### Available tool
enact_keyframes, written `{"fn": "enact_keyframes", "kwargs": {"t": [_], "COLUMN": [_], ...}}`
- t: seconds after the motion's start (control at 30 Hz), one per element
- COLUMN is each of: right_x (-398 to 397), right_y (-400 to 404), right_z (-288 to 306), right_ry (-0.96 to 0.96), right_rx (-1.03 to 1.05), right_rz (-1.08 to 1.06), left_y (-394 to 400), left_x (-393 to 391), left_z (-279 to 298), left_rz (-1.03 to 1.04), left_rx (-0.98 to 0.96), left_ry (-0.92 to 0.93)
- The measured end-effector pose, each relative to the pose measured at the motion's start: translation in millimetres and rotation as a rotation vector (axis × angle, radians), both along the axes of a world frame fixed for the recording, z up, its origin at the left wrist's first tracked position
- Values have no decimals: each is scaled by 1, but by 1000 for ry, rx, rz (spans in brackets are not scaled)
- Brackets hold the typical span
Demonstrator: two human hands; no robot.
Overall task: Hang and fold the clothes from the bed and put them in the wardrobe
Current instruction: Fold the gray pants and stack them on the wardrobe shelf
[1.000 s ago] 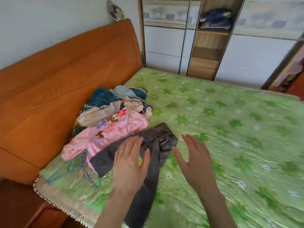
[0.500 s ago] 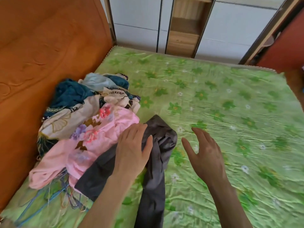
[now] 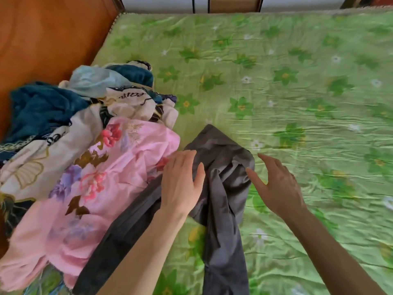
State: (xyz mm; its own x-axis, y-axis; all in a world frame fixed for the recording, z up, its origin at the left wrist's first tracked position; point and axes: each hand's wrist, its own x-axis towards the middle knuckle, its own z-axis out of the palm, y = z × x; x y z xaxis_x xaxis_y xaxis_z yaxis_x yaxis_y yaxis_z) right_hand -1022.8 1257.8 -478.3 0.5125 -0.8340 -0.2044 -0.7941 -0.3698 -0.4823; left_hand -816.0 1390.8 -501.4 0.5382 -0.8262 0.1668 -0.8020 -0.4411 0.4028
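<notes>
1. Two hands were seen over the bed (image 3: pixel 297 60), which was covered by a green flowered sheet.
2. The left hand (image 3: pixel 182 184) was laid flat, fingers straight, on the grey garment (image 3: pixel 225 209), its fingertips reaching the edge of the pink flowered garment (image 3: pixel 106 177).
3. The right hand (image 3: pixel 278 184) was held open with fingers spread, just beside the grey garment's right fold; contact could not be told.
4. The grey garment was found crumpled near the bed's middle, its long parts trailing toward the near edge.
5. A pile of clothes (image 3: pixel 85 107) was heaped along the bed's left edge, against the orange wooden headboard (image 3: pixel 53 35), the pink garment lying nearest the grey one.
6. Teal, pale blue and cream printed pieces were stacked behind the pink garment.
</notes>
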Motion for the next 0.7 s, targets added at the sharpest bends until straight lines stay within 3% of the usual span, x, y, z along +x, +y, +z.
{"fn": "enact_keyframes", "kwargs": {"t": [0.27, 0.37, 0.47, 0.6, 0.7], "right_x": [46, 61, 70, 60, 43], "right_y": [-70, -65, -53, -60, -61], "right_z": [-114, -138, -132, -83, -49], "right_ry": [-251, -295, -294, -379, -320], "right_rx": [591, 701, 492, -76, -538], "right_rz": [-541, -576, -430, -178, 88], "left_y": [-48, -60, -69, -78, -89], "left_x": [34, 31, 25, 28, 36], "left_z": [-74, -84, -85, -73, -56], "left_rz": [-80, -91, -83, -77, -75], "left_rx": [131, 125, 121, 47, -52], "left_ry": [29, 36, 72, 93, 97]}}
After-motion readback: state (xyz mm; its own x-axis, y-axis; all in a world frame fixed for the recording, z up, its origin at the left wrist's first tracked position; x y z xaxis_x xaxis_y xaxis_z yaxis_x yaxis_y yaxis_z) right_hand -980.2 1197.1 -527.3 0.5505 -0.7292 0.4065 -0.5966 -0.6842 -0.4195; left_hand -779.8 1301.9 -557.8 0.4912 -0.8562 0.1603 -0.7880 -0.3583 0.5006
